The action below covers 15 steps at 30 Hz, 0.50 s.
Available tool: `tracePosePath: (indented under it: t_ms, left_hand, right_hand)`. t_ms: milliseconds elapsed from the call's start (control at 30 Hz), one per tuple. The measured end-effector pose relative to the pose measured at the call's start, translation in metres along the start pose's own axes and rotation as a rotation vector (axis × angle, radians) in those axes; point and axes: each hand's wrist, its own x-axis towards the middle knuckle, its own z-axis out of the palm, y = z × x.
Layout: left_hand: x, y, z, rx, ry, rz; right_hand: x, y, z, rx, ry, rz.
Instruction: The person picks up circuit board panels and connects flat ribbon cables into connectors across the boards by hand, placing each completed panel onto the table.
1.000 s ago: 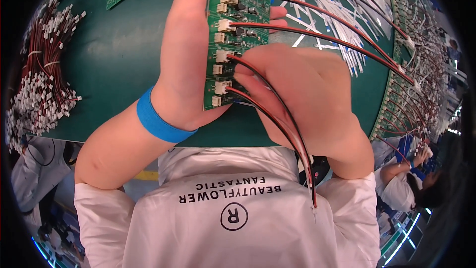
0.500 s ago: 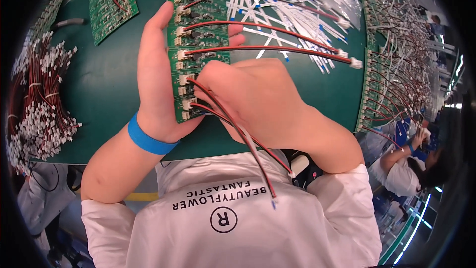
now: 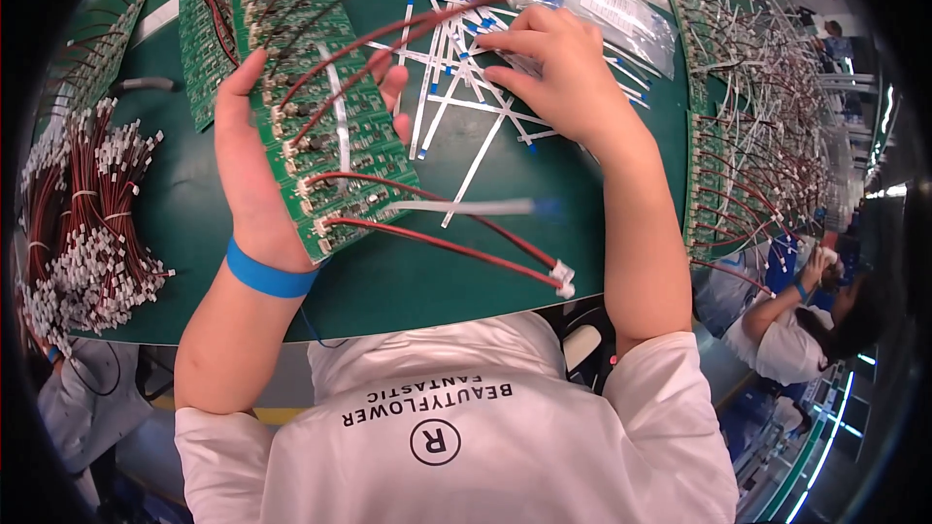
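My left hand [image 3: 248,150], with a blue band at the wrist, grips a long green circuit board panel [image 3: 364,141] by its edges, thumb on the left side and fingertips at the right. Red-and-black wire cables [image 3: 437,241] with white plugs stick out from connectors along its left edge. Two white flat ribbon cables [image 3: 466,206] show at the panel, one lying across it and one jutting from its lower end. Over a loose pile of blue-tipped ribbon cables [image 3: 471,155] is my right hand [image 3: 578,87], its thumb and fingers apart; nothing clearly held shows between them.
Bundled red-and-black cables [image 3: 97,223] lie at the left of the green table [image 3: 466,286]. More circuit boards stand at the far left [image 3: 201,58] and along the right [image 3: 704,165], wired. A clear plastic bag [image 3: 621,15] lies behind the pile. A co-worker [image 3: 791,330] sits at right.
My right hand has left the board and moved up and right to the ribbon cable pile. My left hand has shifted left and tilted the board, and its cables have swung.
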Motion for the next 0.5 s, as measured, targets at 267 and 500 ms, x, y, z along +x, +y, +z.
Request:
tracePosePath:
  t_ms: [267, 500]
  left_hand:
    - [-0.002, 0.005, -0.011, 0.054, -0.104, -0.025]
    - [-0.005, -0.002, -0.002, 0.007, -0.144, -0.129]
  right_hand:
    - [0.004, -0.013, -0.004, -0.045, 0.120, -0.085]
    - [-0.008, -0.052, -0.018, 0.888, 0.145, 0.055]
